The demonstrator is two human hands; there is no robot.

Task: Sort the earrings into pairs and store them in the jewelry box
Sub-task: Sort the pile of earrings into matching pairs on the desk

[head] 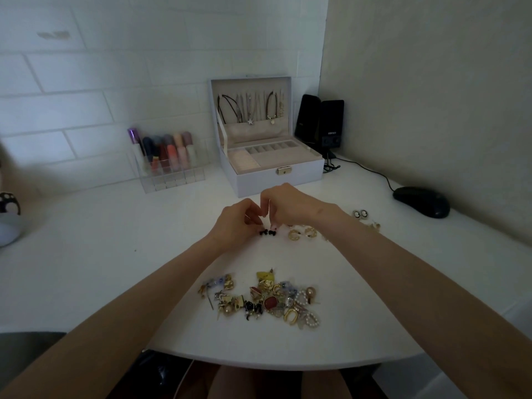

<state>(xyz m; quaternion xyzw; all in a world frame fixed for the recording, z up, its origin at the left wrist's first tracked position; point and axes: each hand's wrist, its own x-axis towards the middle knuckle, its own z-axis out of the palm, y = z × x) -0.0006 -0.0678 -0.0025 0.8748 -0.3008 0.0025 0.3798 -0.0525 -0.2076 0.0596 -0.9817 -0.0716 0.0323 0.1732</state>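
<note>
A heap of mixed earrings (267, 298) lies on the white table near its front edge. Beyond it, two small black earrings (267, 232) sit side by side on the table. My left hand (236, 223) and my right hand (283, 204) are both over them, fingertips curled down and pinching at the black earrings. Right of them lies a pair of gold hoop earrings (302, 233), and farther right a small oval pair (360, 213) and another gold piece (374, 226). The open pale jewelry box (276, 182) stands behind my hands, necklaces hanging in its lid.
A clear organizer with lipsticks (169, 162) stands left of the box. Two black speakers (322, 122) are at the back right, with a cable running to a black mouse (421, 201). A round object (8, 220) sits at the far left edge.
</note>
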